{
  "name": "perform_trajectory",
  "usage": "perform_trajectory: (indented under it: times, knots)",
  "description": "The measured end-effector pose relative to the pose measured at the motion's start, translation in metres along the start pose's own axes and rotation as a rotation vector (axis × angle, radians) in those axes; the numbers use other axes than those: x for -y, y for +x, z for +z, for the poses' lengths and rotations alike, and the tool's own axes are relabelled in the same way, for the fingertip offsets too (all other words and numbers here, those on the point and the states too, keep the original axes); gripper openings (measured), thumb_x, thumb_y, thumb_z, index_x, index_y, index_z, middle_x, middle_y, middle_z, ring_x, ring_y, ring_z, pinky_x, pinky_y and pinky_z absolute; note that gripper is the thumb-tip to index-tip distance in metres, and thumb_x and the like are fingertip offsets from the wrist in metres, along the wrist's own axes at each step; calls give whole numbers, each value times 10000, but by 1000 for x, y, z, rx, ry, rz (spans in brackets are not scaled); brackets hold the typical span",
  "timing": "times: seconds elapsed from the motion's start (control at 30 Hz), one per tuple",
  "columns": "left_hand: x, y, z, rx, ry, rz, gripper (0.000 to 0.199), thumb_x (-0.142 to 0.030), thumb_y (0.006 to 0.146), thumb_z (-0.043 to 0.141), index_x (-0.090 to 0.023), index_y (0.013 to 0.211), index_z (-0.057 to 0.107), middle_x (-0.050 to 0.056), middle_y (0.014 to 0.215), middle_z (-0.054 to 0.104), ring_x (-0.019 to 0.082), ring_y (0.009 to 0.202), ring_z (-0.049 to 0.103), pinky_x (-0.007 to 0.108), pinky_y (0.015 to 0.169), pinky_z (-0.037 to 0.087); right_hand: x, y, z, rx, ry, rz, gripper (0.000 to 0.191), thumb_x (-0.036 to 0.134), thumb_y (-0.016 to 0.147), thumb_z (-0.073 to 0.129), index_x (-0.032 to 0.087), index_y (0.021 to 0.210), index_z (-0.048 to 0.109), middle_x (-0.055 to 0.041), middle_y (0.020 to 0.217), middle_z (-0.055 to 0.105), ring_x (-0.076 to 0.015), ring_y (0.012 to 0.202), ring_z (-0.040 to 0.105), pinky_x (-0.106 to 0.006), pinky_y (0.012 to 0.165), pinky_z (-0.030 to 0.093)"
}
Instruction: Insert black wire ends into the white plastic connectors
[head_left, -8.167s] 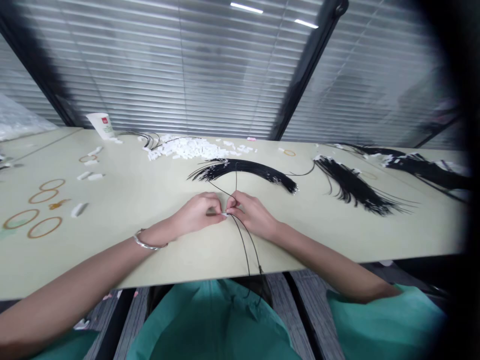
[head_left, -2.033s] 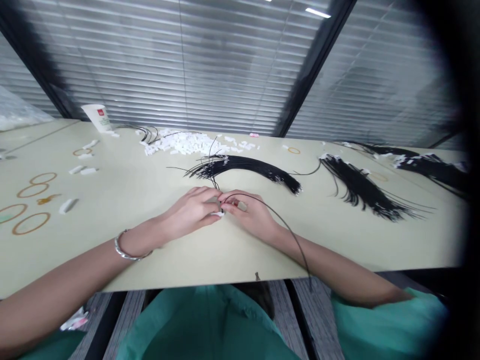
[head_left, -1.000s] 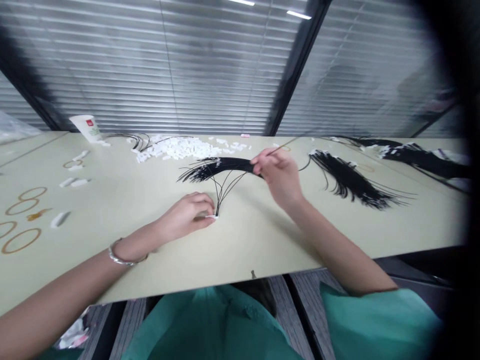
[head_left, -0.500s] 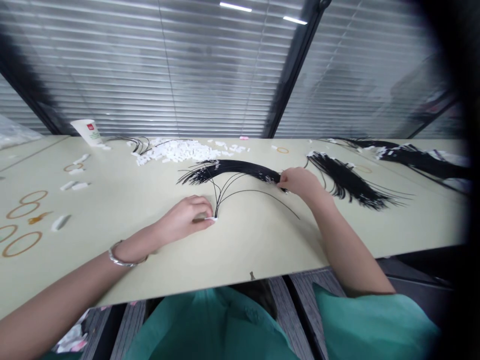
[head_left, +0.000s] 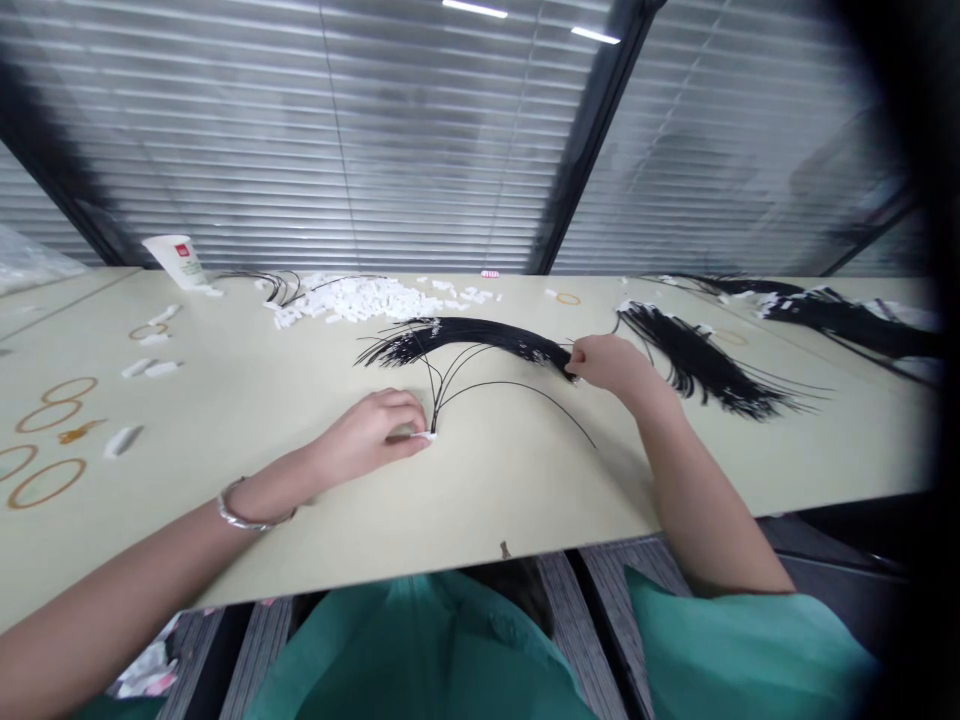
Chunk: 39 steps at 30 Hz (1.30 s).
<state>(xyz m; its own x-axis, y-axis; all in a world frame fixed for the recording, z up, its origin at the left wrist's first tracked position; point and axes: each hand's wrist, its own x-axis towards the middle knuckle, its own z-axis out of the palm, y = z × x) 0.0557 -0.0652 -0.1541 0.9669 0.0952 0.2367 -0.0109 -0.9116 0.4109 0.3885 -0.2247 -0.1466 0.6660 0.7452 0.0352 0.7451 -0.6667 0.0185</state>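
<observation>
The left hand [head_left: 379,430] pinched a small white connector [head_left: 428,435] well in from the desk's [head_left: 480,490] near edge, black wires [head_left: 437,405] fanning out of it. Farther toward the far edge, the right hand [head_left: 611,365] touched the right end of a curved wire bundle [head_left: 487,330]; whether its fingers gripped a strand, I couldn't tell.

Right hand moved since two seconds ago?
Yes, the right hand moved right and away from the near table edge, to the right end of the black wire bundle.
</observation>
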Motion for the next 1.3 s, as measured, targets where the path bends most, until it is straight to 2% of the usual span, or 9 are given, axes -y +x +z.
perform_trajectory:
  times: [0.1,0.27,0.47,0.57,0.67,0.83,0.93,1.07,1.3]
  knots:
    - [1,0,0,-3,-1,1,240,-385,848,491,-175,852,606,21,934,586,120,911,524,280,855,410,-2,-1,-5,-5,314,-29,97,219,802,617,123,788,613,-46,737,530,-118,665,481,-196,600,336]
    - [1,0,1,-5,-6,12,248,-387,849,490,-174,858,616,26,929,589,122,901,526,281,850,413,9,-8,-19,136,1279,-218,245,334,813,610,117,894,534,-42,806,487,-64,631,454,-150,572,397]
    - [2,0,2,-30,-36,38,255,-383,848,494,-166,847,627,32,911,591,118,885,527,278,841,416,27,-15,-36,-243,1767,-467,230,347,857,559,160,940,454,-42,963,451,-58,769,476,-117,682,457]
    - [1,0,2,-36,-70,16,246,-381,841,506,-166,838,626,29,901,591,118,885,527,271,832,423,48,-29,-41,-296,1893,-537,223,335,864,579,174,968,465,-29,1019,447,-37,792,474,-84,700,452]
    - [-1,1,2,-33,-114,-24,216,-362,827,529,-167,820,621,23,896,595,113,880,533,256,820,432,82,-53,-40,-145,1843,-584,239,314,839,636,177,975,495,-26,984,479,-48,759,493,-119,702,468]
    - [-2,0,4,-69,-138,-39,189,-337,805,554,-167,833,631,31,908,595,112,858,546,245,799,446,138,-91,-26,154,1447,-738,184,280,834,631,112,894,586,-52,913,542,-108,787,536,-215,750,470]
    - [-1,-1,6,-79,-130,-36,187,-329,798,563,-174,873,635,32,935,593,114,862,546,247,795,452,152,-99,-13,61,1212,-733,64,179,840,594,127,841,631,-23,913,561,-100,807,534,-207,764,433]
    - [0,-1,8,-102,-126,-10,173,-319,802,559,-174,866,628,29,936,596,113,868,545,246,791,451,152,-97,-1,-54,1093,-762,54,128,852,584,151,858,632,2,947,562,-104,857,527,-216,803,412]
    - [1,-1,8,-116,-29,9,181,-337,820,535,-181,856,620,16,939,598,110,877,539,255,811,432,148,-99,-2,-225,877,-819,93,97,855,617,186,883,616,43,912,569,-125,888,483,-260,860,351]
